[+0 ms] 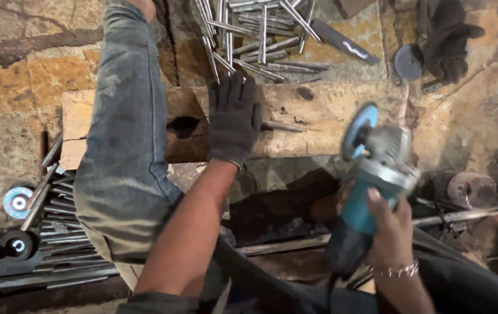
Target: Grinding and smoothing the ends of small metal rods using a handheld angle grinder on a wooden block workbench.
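Rod [281, 126]: lies along the plank [324, 113], one end under the left hand.
Left hand [233, 116]: in a dark glove, fingers flat and close together, pressing the rod onto the plank.
Right hand [390, 229]: bare, bracelet at the wrist, fingers clamped round the teal body of the grinder [371, 174].
Grinder: held off the plank, near its right end, blue disc [358, 131] tilted toward the wood, apart from the rod.
Rods [258, 35]: loose heap on the stone floor beyond the plank.
Leg [124, 128]: in jeans, across the plank's left end.
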